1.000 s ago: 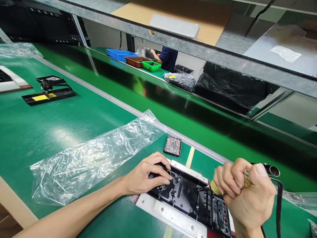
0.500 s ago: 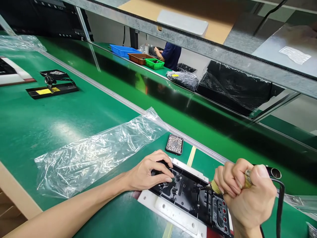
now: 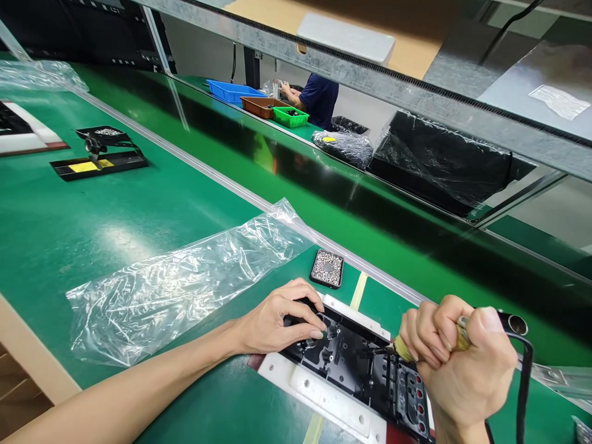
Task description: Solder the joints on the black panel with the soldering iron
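Note:
My right hand [image 3: 457, 364] is closed around an electric screwdriver [image 3: 403, 349] with a yellowish grip and a black cord. Its thin dark bit points left and meets a black plastic housing [image 3: 354, 364]; the exact contact point is too small to make out. The housing lies in a white fixture [image 3: 319, 394] with a dark red base. Over the housing's left end rests my left hand [image 3: 282, 317], thumb and fingers curved and apart, touching the black surface. Just beyond the fixture sits a small black tray [image 3: 327, 269] of tiny silvery screws.
A clear plastic bag [image 3: 185, 290] lies left of the fixture. Farther left stands a black holder [image 3: 99, 166] with a screw tray. A metal shelf edge [image 3: 370, 86] crosses overhead. Beyond the green belt, a co-worker [image 3: 319, 102] is near coloured bins [image 3: 290, 116].
Both my hands, the screwdriver and the housing stay practically in place. The view has shifted slightly. In the background, the co-worker's hands have moved up and to the left.

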Motion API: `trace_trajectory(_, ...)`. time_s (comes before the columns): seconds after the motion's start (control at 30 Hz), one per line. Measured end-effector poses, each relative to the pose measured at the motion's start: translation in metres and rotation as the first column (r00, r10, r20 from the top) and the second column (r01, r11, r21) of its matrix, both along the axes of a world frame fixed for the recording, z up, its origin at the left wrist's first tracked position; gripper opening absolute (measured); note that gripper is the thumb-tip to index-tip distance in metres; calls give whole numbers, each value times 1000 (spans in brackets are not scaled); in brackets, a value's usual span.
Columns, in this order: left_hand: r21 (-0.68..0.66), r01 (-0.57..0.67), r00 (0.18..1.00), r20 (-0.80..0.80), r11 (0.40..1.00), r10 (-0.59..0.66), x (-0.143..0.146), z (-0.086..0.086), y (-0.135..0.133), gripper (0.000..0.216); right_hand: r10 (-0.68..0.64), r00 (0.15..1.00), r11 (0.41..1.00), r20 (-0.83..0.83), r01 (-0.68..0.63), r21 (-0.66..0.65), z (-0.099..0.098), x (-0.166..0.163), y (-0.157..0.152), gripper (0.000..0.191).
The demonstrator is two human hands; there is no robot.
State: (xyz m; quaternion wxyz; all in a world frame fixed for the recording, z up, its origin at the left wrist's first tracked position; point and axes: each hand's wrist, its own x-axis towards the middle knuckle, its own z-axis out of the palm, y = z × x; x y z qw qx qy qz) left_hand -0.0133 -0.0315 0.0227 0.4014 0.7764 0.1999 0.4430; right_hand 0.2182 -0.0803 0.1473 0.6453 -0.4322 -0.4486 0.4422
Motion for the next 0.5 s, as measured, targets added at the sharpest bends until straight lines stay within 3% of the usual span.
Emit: trace_trajectory(0.5, 4, -6, 1000, -7, 1000, 6, 0, -1, 0, 9, 9, 1000, 1000, -10, -9, 3, -1, -1, 2, 57)
